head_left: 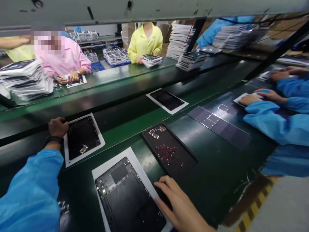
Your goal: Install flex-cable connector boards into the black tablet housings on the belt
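Observation:
My left hand [58, 127], fingers curled closed, grips the left edge of a black tablet housing [80, 137] lying on a white sheet [102, 141]. A small circuit piece [83, 149] rests inside that housing. Closer to me, a second black tablet housing [130, 196] lies on its own white sheet [131, 154], with its inner side up. My right hand [180, 206] is at the right edge of this sheet, thumb and fingers apart and nothing between them. Just beyond it is a dark tray [185, 153] holding small circuit boards [154, 134] and thin red-wired parts [166, 153].
Another housing [167, 99] sits on the green belt [125, 120]. Dark film sheets [219, 125] lie right of the tray. A co-worker's blue sleeves [267, 116] reach in from the right. Across the line, people in pink [67, 58] and yellow [145, 40] handle stacked units.

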{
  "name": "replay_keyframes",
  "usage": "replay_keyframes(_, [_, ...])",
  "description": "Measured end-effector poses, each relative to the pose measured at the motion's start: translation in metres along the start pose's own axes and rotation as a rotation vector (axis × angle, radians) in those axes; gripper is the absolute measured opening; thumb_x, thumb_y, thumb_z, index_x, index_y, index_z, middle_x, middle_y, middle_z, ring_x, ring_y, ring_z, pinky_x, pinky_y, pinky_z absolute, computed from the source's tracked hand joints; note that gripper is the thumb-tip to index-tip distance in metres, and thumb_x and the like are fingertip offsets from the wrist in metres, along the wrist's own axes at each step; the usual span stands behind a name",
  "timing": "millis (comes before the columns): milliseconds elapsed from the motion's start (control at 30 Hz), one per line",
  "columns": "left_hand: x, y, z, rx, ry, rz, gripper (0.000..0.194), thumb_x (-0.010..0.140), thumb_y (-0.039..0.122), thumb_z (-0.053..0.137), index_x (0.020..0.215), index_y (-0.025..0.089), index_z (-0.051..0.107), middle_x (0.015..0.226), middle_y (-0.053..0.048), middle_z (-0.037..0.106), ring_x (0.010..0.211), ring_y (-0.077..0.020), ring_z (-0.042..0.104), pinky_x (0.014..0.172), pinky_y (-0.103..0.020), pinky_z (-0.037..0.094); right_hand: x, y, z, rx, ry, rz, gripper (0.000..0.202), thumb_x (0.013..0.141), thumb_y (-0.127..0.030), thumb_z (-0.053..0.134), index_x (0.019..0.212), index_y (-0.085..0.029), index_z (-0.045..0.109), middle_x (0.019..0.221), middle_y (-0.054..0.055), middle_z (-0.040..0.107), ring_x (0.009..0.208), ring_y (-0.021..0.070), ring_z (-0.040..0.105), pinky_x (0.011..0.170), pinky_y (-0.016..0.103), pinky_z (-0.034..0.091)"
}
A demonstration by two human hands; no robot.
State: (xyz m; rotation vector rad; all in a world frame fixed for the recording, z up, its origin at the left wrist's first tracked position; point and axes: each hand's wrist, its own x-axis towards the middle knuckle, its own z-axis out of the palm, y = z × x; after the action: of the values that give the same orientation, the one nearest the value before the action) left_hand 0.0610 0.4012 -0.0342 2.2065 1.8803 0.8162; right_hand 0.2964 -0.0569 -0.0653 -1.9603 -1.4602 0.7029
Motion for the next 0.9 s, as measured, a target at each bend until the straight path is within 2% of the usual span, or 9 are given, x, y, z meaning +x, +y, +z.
replay_keyframes(100, [-0.025,0.016,-0.022,-0.01,-0.043,-0.101,0.019,0.076,0.022,0.059,0.086,0.009,0.067,0.08,-0.007,0.068,0.079,-0.0205,0.06,0.088,-0.04,0.05,0.029,0.016,-0.028,-0.071,0.078,-0.095,0.024,0.093,-0.025,0.05,0.111,-0.024,0.066,0.102,0.01,0.066,0.097,0.0254,0.062,0.091,0.042,0.049])
replay_keyframes(233, [-0.077,0.048,-0.085,-0.08,-0.136,-0.064,0.029,0.078,0.031,0.061,0.098,0.012,0.072,0.089,-0.004,0.073,0.081,-0.0169,0.063,0.081,-0.028,0.05,0.083,0.041,-0.05,-0.216,0.204,-0.135,0.02,0.087,-0.019,0.056,0.103,-0.022,0.069,0.092,0.008,0.067,0.092,0.0258,0.06,0.089,0.042,0.047])
replay_keyframes(367, [-0.162,0.072,-0.162,-0.177,-0.17,0.091,0.032,0.075,0.044,0.062,0.092,0.02,0.074,0.084,0.0,0.073,0.077,-0.0193,0.063,0.077,-0.03,0.05,0.113,0.052,-0.048,-0.332,0.184,-0.125,0.016,0.082,-0.018,0.06,0.094,-0.02,0.071,0.087,0.008,0.066,0.087,0.0259,0.06,0.082,0.038,0.047])
replay_keyframes(467, [-0.244,0.067,-0.192,-0.198,-0.03,0.131,0.028,0.078,0.047,0.062,0.093,0.026,0.072,0.093,0.0,0.073,0.082,-0.021,0.065,0.082,-0.034,0.05,0.115,0.057,-0.043,-0.345,0.182,-0.171,0.012,0.082,-0.02,0.058,0.081,-0.022,0.07,0.082,0.008,0.067,0.082,0.0252,0.06,0.079,0.037,0.047])
replay_keyframes(533, [-0.301,0.053,-0.19,-0.224,0.038,0.066,0.022,0.084,0.043,0.06,0.097,0.028,0.07,0.1,-0.001,0.072,0.089,-0.0214,0.065,0.087,-0.034,0.051,0.115,0.063,-0.042,-0.323,0.202,-0.199,0.011,0.08,-0.022,0.058,0.075,-0.023,0.068,0.081,0.008,0.068,0.08,0.0254,0.061,0.078,0.037,0.046])
replay_keyframes(633, [-0.378,0.017,-0.164,-0.168,0.065,-0.113,0.017,0.087,0.036,0.056,0.095,0.025,0.067,0.1,-0.006,0.07,0.096,-0.0245,0.065,0.089,-0.036,0.051,0.12,0.073,-0.043,-0.248,0.273,-0.19,0.007,0.075,-0.025,0.06,0.072,-0.024,0.067,0.084,0.01,0.07,0.077,0.0256,0.061,0.076,0.039,0.046])
replay_keyframes(700, [-0.415,-0.009,-0.146,-0.04,0.061,-0.236,0.016,0.088,0.031,0.055,0.096,0.023,0.065,0.102,-0.009,0.068,0.101,-0.0273,0.063,0.092,-0.04,0.05,0.124,0.075,-0.043,-0.2,0.364,-0.105,0.004,0.071,-0.026,0.062,0.069,-0.024,0.065,0.079,0.009,0.069,0.074,0.0256,0.06,0.075,0.04,0.045])
replay_keyframes(800, [-0.439,-0.036,-0.133,0.119,0.065,-0.346,0.018,0.09,0.026,0.053,0.103,0.02,0.064,0.108,-0.013,0.065,0.107,-0.0306,0.059,0.097,-0.044,0.047,0.124,0.069,-0.043,-0.141,0.441,0.067,0.006,0.068,-0.025,0.066,0.063,-0.025,0.063,0.062,0.005,0.06,0.063,0.0238,0.056,0.069,0.041,0.044])
replay_keyframes(900, [-0.432,-0.047,-0.133,0.145,0.063,-0.381,0.021,0.09,0.023,0.052,0.106,0.018,0.065,0.108,-0.014,0.065,0.107,-0.0313,0.058,0.097,-0.045,0.046,0.118,0.055,-0.043,0.009,0.514,0.145,0.009,0.068,-0.031,0.07,0.064,-0.024,0.065,0.06,0.006,0.06,0.059,0.0235,0.057,0.063,0.042,0.045])
